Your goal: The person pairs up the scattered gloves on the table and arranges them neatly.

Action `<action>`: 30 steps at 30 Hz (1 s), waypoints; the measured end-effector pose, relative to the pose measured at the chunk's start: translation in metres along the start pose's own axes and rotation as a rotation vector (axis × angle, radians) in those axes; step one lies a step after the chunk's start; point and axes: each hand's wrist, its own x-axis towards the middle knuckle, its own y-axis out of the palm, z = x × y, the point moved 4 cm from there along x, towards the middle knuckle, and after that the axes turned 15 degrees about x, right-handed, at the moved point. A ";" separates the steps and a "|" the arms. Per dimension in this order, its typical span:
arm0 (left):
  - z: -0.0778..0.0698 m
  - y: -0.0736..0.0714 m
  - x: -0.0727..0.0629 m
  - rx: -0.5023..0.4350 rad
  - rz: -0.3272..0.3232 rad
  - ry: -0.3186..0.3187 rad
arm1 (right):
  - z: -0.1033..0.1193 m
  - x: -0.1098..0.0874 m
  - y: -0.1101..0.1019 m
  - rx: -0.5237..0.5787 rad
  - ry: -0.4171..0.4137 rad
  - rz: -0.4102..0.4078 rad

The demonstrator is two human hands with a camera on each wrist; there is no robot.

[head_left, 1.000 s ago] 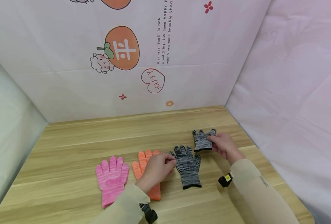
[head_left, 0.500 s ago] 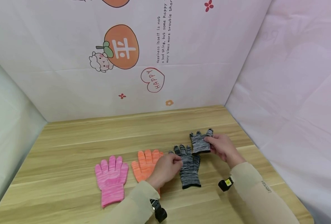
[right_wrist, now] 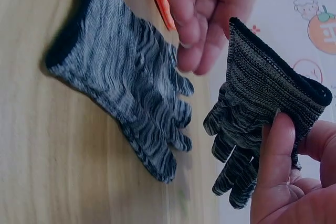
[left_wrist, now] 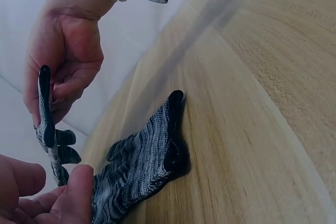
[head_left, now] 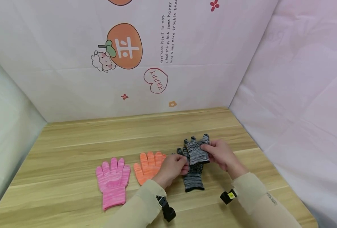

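Note:
My right hand (head_left: pixel 221 155) pinches a grey-and-black knit glove (head_left: pixel 197 152) between thumb and fingers, near its dark-hemmed cuff. In the right wrist view this raised glove (right_wrist: pixel 257 85) hangs with its fingers pointing down. Below it a matching grey glove (head_left: pixel 194 181) lies flat on the table, partly covered in the head view. My left hand (head_left: pixel 171 169) hovers at the left side of the lying glove, thumb and fingers loosely bent with nothing between them. It hides part of an orange glove (head_left: pixel 147 166). In the left wrist view the raised glove (left_wrist: pixel 45 106) is seen edge-on.
Left of the orange glove, a pink glove (head_left: pixel 113 177) lies flat, fingers pointing away. All rest on a wood-grain table (head_left: pixel 85 136). A white printed cloth wall (head_left: pixel 71 91) stands behind, with plain white cloth (head_left: pixel 299 110) along the right side.
My right hand has brought the held grey glove left and nearer, so that it now overlaps the lying one. My left hand has shifted right, from the orange glove toward the lying grey glove.

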 end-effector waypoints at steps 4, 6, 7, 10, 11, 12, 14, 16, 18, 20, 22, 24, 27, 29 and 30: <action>0.000 0.000 0.001 -0.048 -0.015 -0.014 | -0.002 -0.005 0.004 -0.004 -0.017 0.012; 0.000 0.000 0.001 -0.068 -0.024 -0.021 | -0.003 -0.006 0.006 -0.007 -0.023 0.021; 0.000 0.000 0.001 -0.077 -0.027 -0.023 | -0.004 -0.007 0.008 -0.004 -0.025 0.027; 0.001 -0.001 0.000 -0.099 -0.038 -0.021 | -0.005 -0.009 0.010 0.000 -0.021 0.039; 0.001 -0.001 0.000 -0.106 -0.045 -0.021 | -0.006 -0.010 0.011 -0.001 -0.019 0.041; 0.001 -0.002 0.000 -0.113 -0.051 -0.018 | -0.007 -0.010 0.012 0.001 -0.015 0.042; 0.001 -0.003 0.000 -0.127 -0.065 -0.014 | -0.008 -0.010 0.013 -0.001 -0.012 0.048; 0.002 -0.005 0.000 -0.132 -0.079 -0.011 | -0.009 -0.011 0.014 -0.005 -0.009 0.064; 0.003 -0.006 0.000 -0.134 -0.085 -0.011 | -0.010 -0.011 0.014 -0.003 -0.005 0.075; 0.003 -0.007 0.000 -0.128 -0.093 -0.008 | -0.012 -0.012 0.015 0.000 -0.001 0.097; 0.003 -0.008 -0.001 -0.110 -0.105 0.003 | -0.013 -0.013 0.015 0.006 0.008 0.105; 0.002 -0.008 -0.001 -0.094 -0.121 0.015 | -0.015 -0.015 0.015 0.002 0.016 0.109; 0.002 -0.009 -0.001 -0.068 -0.146 0.034 | -0.016 -0.016 0.015 -0.013 0.024 0.113; 0.002 -0.009 -0.001 -0.056 -0.157 0.043 | -0.017 -0.017 0.015 -0.019 0.028 0.121; 0.001 -0.009 -0.001 -0.051 -0.161 0.046 | -0.018 -0.017 0.015 -0.026 0.030 0.126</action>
